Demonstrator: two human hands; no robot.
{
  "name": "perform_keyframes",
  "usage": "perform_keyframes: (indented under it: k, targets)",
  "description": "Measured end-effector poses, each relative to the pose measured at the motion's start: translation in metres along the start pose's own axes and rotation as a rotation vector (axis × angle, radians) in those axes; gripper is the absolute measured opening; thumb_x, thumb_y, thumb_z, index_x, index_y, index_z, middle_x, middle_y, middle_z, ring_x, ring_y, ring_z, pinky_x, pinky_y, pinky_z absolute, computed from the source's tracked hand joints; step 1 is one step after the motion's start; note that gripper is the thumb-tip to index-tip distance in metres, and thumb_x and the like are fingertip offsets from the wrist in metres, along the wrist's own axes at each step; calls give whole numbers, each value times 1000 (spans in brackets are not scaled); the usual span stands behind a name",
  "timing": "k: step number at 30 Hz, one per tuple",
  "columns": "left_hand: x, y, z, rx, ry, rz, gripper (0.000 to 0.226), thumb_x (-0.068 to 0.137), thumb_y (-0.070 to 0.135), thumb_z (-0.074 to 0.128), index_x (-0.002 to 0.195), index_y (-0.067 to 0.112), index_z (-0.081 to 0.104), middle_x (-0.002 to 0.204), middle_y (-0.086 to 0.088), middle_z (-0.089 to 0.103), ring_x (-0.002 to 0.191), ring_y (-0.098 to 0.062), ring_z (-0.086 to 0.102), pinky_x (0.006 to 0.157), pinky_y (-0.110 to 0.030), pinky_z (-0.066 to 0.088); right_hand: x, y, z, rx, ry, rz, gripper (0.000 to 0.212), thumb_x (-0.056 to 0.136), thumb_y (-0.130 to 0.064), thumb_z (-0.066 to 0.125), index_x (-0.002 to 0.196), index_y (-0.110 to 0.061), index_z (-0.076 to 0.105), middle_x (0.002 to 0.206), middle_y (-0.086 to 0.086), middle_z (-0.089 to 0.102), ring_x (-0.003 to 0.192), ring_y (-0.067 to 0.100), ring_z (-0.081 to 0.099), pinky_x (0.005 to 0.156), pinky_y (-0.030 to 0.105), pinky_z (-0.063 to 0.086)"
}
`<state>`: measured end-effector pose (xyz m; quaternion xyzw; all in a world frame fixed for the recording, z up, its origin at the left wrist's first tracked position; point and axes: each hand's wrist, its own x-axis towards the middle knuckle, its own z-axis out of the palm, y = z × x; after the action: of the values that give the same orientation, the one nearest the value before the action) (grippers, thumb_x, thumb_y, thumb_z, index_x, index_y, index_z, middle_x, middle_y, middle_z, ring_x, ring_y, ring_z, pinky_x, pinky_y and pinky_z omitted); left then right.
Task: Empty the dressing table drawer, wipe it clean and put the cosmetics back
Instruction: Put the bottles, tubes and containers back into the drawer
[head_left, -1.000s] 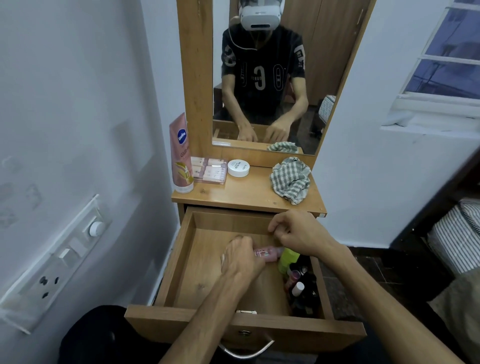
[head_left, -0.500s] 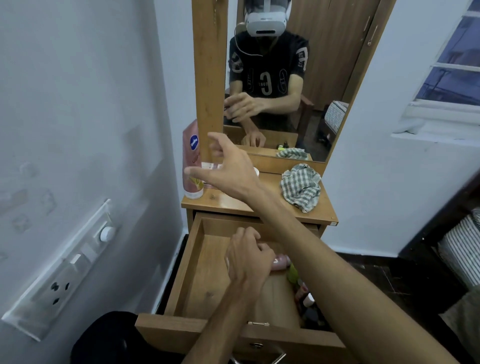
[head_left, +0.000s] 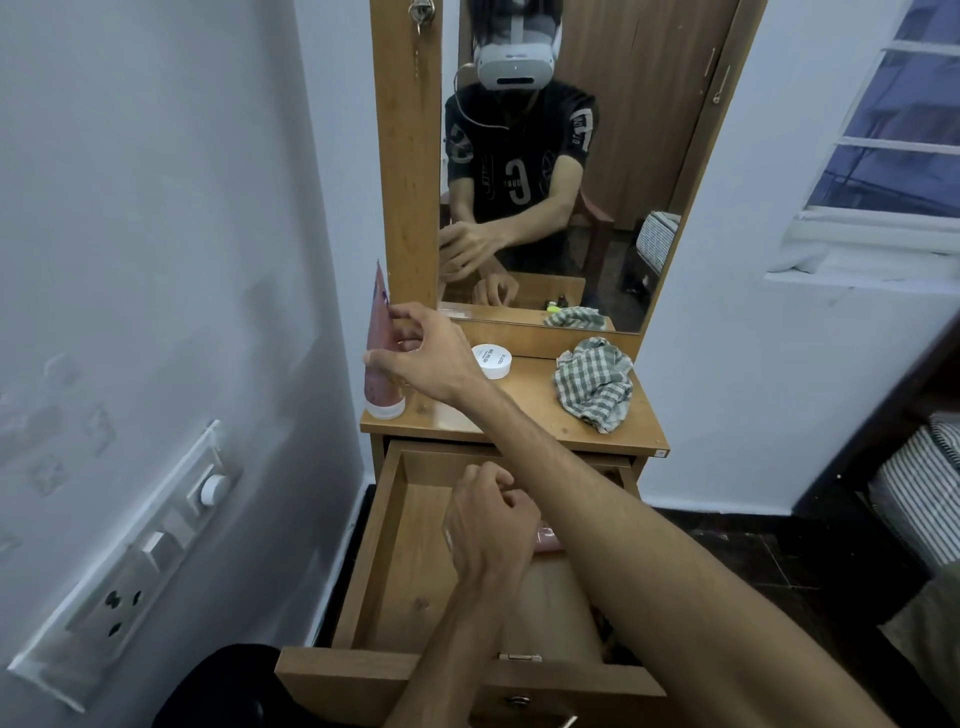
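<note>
The right hand (head_left: 427, 356) reaches over the dressing table top (head_left: 524, 410) with its fingers spread and slightly bent, thumb and forefinger just at the sides of the tall pink tube (head_left: 378, 353) that stands cap-down at the left edge; whether they already touch it cannot be told. The tube is smooth plastic, tapering to a flat crimped top above the fingertips, with a white cap below them; its label is hidden by the hand. Just right of the knuckles lies a round white jar (head_left: 492, 361), flat-lidded, with small dark print too fine to read. Further right sits a crumpled green-and-white checked cloth (head_left: 594, 382). The left hand (head_left: 491, 519) is down in the open wooden drawer (head_left: 384, 551), fingers curled round a pale pink bottle (head_left: 548, 538) whose end shows just right of the fist under the right forearm. The drawer is light grained wood with a metal handle at its front.
</note>
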<state>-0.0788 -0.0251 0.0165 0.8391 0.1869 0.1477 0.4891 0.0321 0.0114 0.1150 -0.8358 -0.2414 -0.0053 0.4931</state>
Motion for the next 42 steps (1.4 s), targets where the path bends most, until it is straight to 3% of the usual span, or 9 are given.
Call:
perform_keyframes:
  k: [8,12,15,21,25,29,33,37,42]
  targets:
    - [10,-10,2,-276,206,-293,15,81,11,59,79,22,69,83,4,68,85,-20,64,70,-33,42,-62,49,-78,26,51,-14,57,76,-32,91,126,-25,65,101,-1,74,89,12,71,77,26,61]
    - [13,-8,-5,-424,321,-433,16,87,13,57,86,21,71,94,2,68,93,-21,61,83,-37,45,-100,71,-101,-224,-81,20,57,76,-35,92,126,-29,64,102,-11,64,91,6,63,79,25,57]
    - [15,-12,-7,-547,389,-466,19,86,20,52,89,23,71,98,1,70,97,-22,63,93,-44,49,-113,88,-97,-457,-128,-51,65,74,-44,89,131,-32,60,109,-12,64,97,6,61,86,34,58]
    - [14,-9,-8,-639,460,-469,35,94,42,41,89,20,69,90,-3,73,80,-22,71,85,-50,59,-111,105,-65,-800,-160,-178,72,77,-48,79,140,-25,53,124,0,63,108,20,60,91,43,52]
    - [15,-9,-6,-602,385,-475,37,99,43,41,96,16,66,85,0,67,78,-17,64,76,-40,54,-115,105,-52,-934,-212,-165,62,81,-33,78,136,-17,55,127,6,59,111,26,59,84,40,51]
    - [20,-20,2,-555,241,-530,33,95,46,48,92,18,66,88,-6,70,85,-26,68,89,-49,58,-122,112,-41,-1032,-288,-123,48,81,-16,74,126,-12,58,124,10,57,115,30,56,78,41,49]
    - [21,-29,12,-528,122,-554,36,81,51,56,93,20,67,93,-8,72,88,-27,68,92,-52,56,-122,126,-42,-999,-317,-88,57,72,-18,83,123,-14,59,121,8,55,113,27,55,76,38,47]
    - [20,-26,10,-483,166,-514,24,85,42,56,73,23,63,86,-8,70,85,-30,67,87,-49,57,-123,131,-51,-967,-313,-47,53,76,-24,80,125,-14,61,119,7,56,113,28,54,82,40,49]
    - [24,-32,12,-374,205,-496,27,73,46,50,67,23,63,91,-11,69,85,-31,66,85,-47,57,-128,135,-56,-972,-308,-18,45,84,-27,80,124,-12,64,119,10,58,112,29,56,88,40,48]
